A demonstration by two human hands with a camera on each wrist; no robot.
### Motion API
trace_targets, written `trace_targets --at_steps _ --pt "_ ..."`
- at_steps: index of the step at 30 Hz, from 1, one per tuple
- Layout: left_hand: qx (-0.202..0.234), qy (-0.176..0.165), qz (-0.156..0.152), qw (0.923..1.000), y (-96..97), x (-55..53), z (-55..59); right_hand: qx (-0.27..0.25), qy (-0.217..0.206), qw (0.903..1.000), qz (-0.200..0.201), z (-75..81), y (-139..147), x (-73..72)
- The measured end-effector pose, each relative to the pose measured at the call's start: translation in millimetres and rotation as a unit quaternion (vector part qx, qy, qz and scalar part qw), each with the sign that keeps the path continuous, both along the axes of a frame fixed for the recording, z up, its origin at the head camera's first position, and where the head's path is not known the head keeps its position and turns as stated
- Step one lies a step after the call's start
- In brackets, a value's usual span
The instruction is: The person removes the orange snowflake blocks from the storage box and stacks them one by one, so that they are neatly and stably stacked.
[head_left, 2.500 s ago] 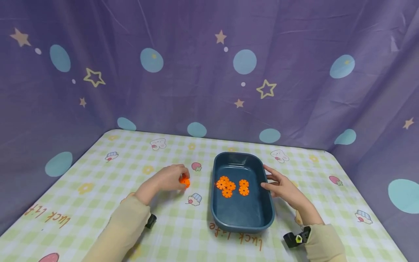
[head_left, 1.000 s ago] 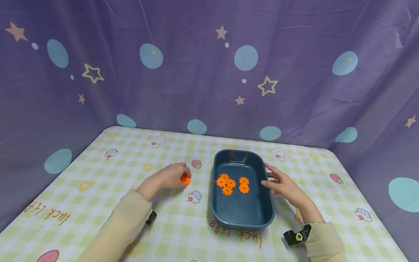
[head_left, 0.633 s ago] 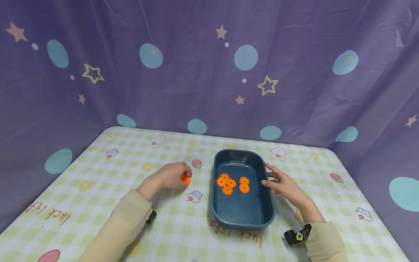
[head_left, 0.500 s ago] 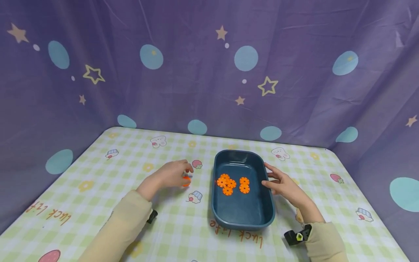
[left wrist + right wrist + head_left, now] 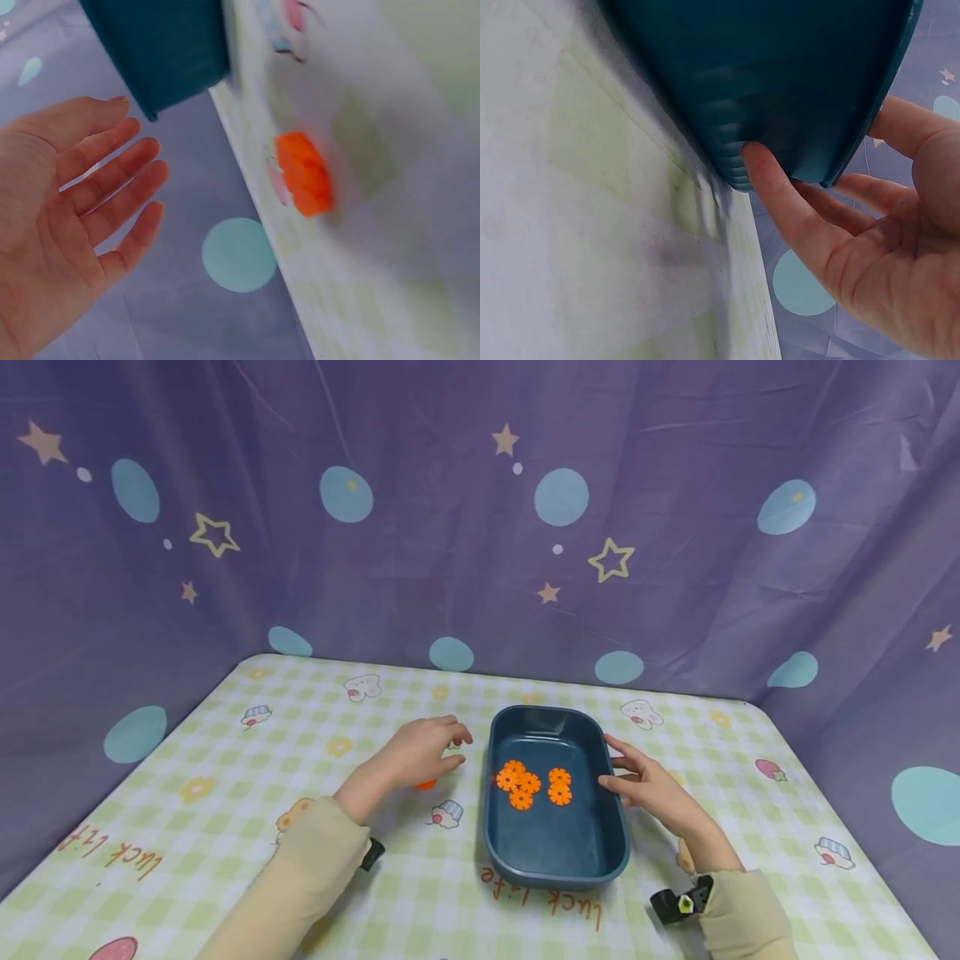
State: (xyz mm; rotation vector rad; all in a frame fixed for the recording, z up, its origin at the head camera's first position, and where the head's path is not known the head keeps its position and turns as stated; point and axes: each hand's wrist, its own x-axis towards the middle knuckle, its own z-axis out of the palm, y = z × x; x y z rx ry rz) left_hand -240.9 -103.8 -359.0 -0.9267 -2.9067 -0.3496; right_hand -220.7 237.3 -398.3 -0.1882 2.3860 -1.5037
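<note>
A purple curtain [image 5: 420, 568] patterned with stars and blue ovals hangs behind a counter [image 5: 420, 902] in green-and-white check. On the counter we see a deep blue dish [image 5: 558, 852] with rounded corners, standing upright. Inside it, flower-edged orange pieces lie flat in two groups: an overlapping cluster [image 5: 517, 783] near the left wall and a touching pair [image 5: 559, 787] toward the right wall.

At the right wall, we note the right hand [image 5: 651, 785], its thumb over the rim and its other fingers against the outside, so that the wall is pinched between them. The left hand [image 5: 417, 753] is raised left of the dish, palm turned toward it, fingers wide and loosely bent. Below this hand, and apart from it, we find an orange stack [image 5: 304, 174] on the counter; it is mostly hidden in the head view but plain, if slightly blurred, in the left wrist view.
</note>
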Motion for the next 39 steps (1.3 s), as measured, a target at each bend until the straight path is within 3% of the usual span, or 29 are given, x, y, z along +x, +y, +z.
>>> trace_targets --at_steps 9,15,22,30,39 --pt "0.011 0.030 -0.043 0.9986 22.4 5.0 12.5 0.005 0.002 1.0000 -0.002 1.4 -1 1.0" --pt "0.025 -0.004 -0.061 0.9978 42.7 5.8 13.9 0.005 0.005 1.0000 -0.002 1.3 0 1.0" --pt "0.021 -0.022 -0.081 0.9962 62.8 2.0 4.5 0.001 0.004 1.0000 -0.002 -1.8 1 -1.2" --pt "0.022 -0.070 -0.100 0.9923 86.1 -1.8 -5.7 0.000 0.007 1.0000 0.001 -2.0 1 -1.4" --pt "-0.026 -0.081 -0.126 0.9884 109.3 -8.1 -14.7 -0.010 0.008 0.9999 0.004 -2.5 1 -0.3"
